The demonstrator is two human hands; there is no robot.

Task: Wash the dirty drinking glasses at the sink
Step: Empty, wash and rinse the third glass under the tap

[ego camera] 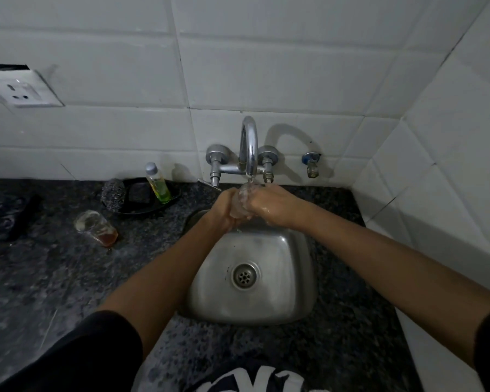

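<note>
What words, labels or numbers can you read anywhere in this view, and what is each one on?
Shirt: large white letters at the bottom edge, cut off by the frame, not readable.
Green soap bottle: no label can be made out.
Wall socket: no markings can be read.
Faucet, the glass held under it, and the dirty glass on the counter: no text visible.
So no text can be read.

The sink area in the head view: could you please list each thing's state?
Tap: running.
Glass in hands: held under the stream.
Left hand: gripping it.
Right hand: gripping it, wet.
Second glass: on the counter, amber dregs.
Sink: unplugged.
</note>
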